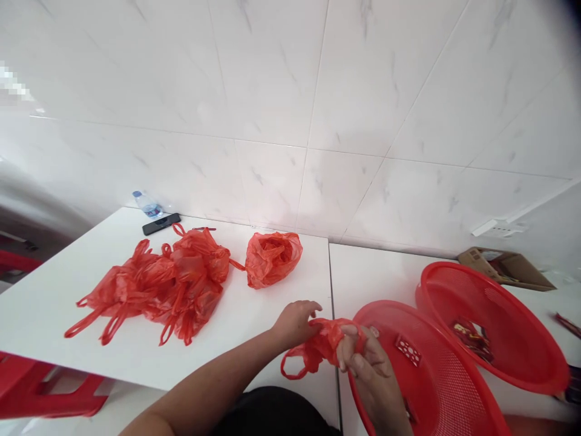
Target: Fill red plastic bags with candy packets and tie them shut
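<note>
Between my two hands, over the front of the table, hangs a red plastic bag (pixel 323 345) with one loop handle dangling to the left. My left hand (pixel 297 323) grips the bag's left side, its fingers partly hidden behind the plastic. On the other side, my right hand (pixel 365 357) has its fingers curled into the bag near the other handle. Just right of that hand stands a red plastic basket (pixel 454 369) with a few small packets inside, among them a red one with white dots (pixel 408 350).
Several knotted red bags (pixel 167 281) lie piled at left, beside a crumpled open red bag (pixel 273 259). Behind them are a phone (pixel 161 224) and a water bottle (pixel 147 205). A second red basket (pixel 512 327) and a cardboard box (pixel 521 269) occupy the right. A tiled wall (pixel 272 175) borders the tables.
</note>
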